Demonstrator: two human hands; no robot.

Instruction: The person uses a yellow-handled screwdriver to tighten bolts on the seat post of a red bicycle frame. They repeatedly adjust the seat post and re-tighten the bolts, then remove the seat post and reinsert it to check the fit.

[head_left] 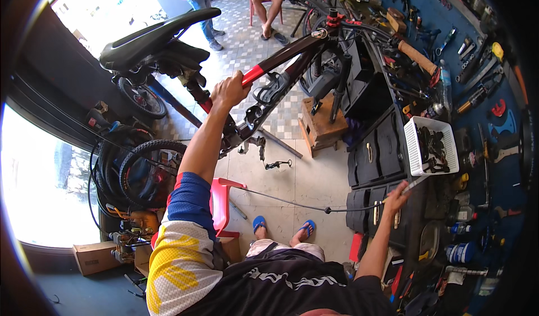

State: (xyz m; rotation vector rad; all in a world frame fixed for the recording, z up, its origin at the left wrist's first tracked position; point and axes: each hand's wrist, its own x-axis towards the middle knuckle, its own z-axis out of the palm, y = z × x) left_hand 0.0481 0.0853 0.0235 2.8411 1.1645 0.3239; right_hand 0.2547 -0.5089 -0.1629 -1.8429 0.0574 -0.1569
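My left hand (pixel 227 93) is closed around the red and black top tube of a bicycle frame (pixel 292 49), just ahead of the seat post. The black saddle (pixel 149 38) stands to the left of this hand. At the right, by the bench edge, my right hand (pixel 396 199) is closed on a slim silver tool (pixel 415 183), whose exact kind I cannot make out. A thin dark cable (pixel 303 206) with a small knob runs from near the pink stool to this hand; whether the fingers also hold it is unclear. A rear derailleur (pixel 277 164) dangles below the frame.
A white basket (pixel 452 164) of small dark parts stands on the bench. Hand tools hang on the blue wall (pixel 449 13). A wooden block (pixel 323 126) is under the bike. Tyres (pixel 149 173) and a pink stool (pixel 220 204) are at left. Two people are beyond the bike.
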